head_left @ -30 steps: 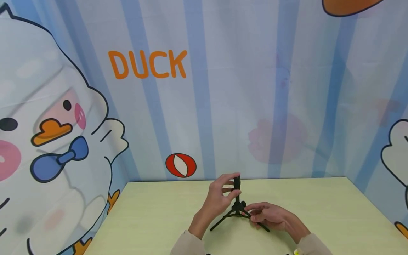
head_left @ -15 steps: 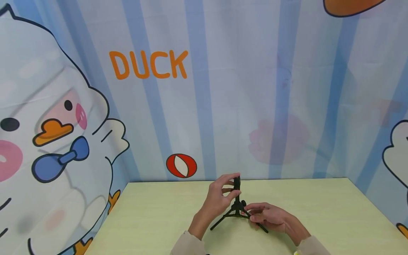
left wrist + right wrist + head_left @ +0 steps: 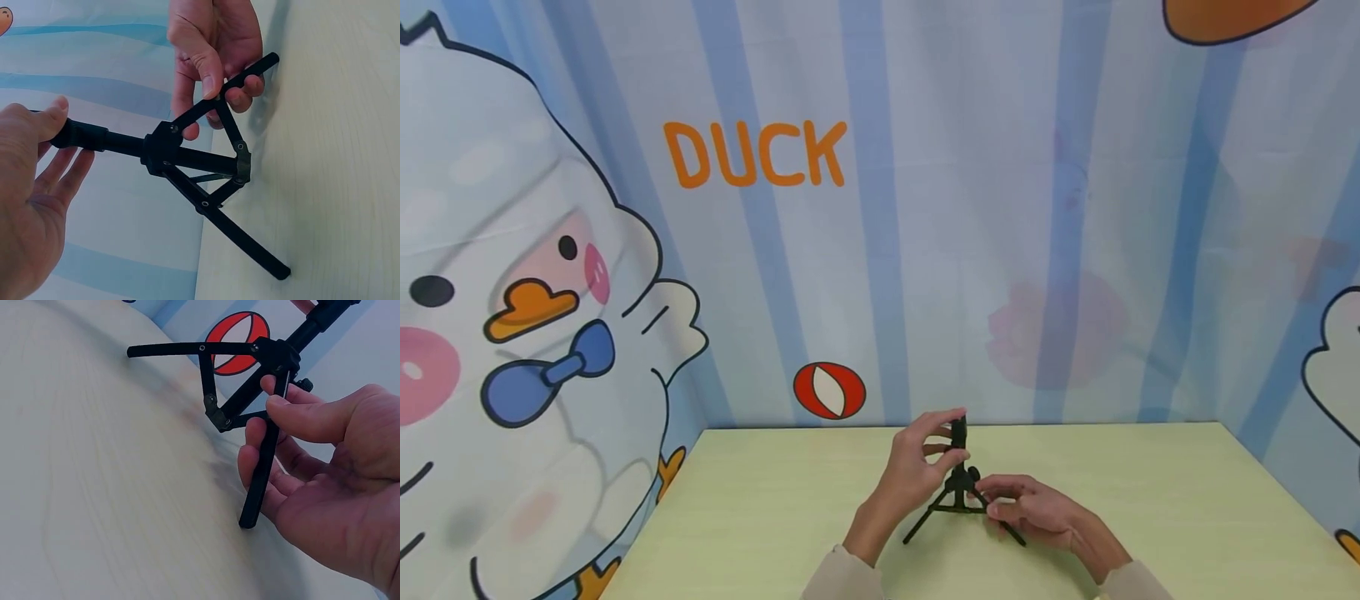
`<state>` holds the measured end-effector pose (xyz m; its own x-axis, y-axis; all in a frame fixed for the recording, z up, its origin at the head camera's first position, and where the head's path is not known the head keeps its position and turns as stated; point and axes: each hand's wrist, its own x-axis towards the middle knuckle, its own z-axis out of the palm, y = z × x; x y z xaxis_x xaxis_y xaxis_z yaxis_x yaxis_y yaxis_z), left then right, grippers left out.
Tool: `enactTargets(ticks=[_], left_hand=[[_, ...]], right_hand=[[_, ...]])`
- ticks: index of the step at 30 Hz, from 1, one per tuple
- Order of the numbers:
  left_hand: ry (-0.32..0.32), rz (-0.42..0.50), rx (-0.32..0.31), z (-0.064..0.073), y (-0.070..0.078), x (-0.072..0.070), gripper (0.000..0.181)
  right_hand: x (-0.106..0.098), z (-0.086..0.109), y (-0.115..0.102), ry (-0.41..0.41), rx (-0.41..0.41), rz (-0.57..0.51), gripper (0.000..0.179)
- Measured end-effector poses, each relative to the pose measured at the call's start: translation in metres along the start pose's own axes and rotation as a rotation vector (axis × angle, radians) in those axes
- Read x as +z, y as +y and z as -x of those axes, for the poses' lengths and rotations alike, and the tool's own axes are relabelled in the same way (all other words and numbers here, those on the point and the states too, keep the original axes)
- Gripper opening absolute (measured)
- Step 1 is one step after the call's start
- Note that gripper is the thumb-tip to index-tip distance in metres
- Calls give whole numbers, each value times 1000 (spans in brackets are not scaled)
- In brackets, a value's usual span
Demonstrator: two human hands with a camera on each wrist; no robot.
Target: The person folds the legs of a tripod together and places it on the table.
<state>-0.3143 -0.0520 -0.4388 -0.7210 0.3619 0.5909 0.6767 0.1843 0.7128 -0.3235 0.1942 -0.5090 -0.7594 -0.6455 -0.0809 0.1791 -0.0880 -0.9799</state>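
Observation:
A small black tripod (image 3: 959, 483) stands upright over the table, legs spread and joined by braces to its centre column (image 3: 203, 160). My left hand (image 3: 916, 458) holds the top of the column between thumb and fingers. Lower down, my right hand (image 3: 1037, 512) pinches one leg (image 3: 265, 462), thumb on one side near the brace joint and fingertips on the other. A second leg (image 3: 247, 244) slants away freely. Beside the hub sits a round knob (image 3: 304, 384). The third leg is mostly hidden.
The pale wood-grain table (image 3: 775, 500) reaches back to a blue striped cloth (image 3: 940, 208). This backdrop carries a printed duck, the word DUCK and a red ball (image 3: 829, 390). Printed cloth also borders both sides.
The tripod's legs have drawn slightly inward, so their feet are closer together. Both hands keep their hold in nearly the same place. The head view has shifted a little.

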Motion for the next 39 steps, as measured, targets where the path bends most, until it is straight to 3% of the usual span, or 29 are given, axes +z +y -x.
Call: enactTargets(ticks=[6,15,21,29,39], left_hand=[[5,1,-3,0,0,0,57],[3,-5,-9,0,0,-2,57],[-3,-6,-12,0,0,-1,56],[-8,4,0,1,-1,-1,56],[-2,-9,18,0,3,-2,56]], right_hand=[[-1,0,3,-29,-47,-3,28],[2,-2,-5,-2,-14,74,34],[-1,0,-7,-51,-15,108,38],[-2,3,1,-105,-62,59,47],[2,-2,4,-30,-107,54,38]])
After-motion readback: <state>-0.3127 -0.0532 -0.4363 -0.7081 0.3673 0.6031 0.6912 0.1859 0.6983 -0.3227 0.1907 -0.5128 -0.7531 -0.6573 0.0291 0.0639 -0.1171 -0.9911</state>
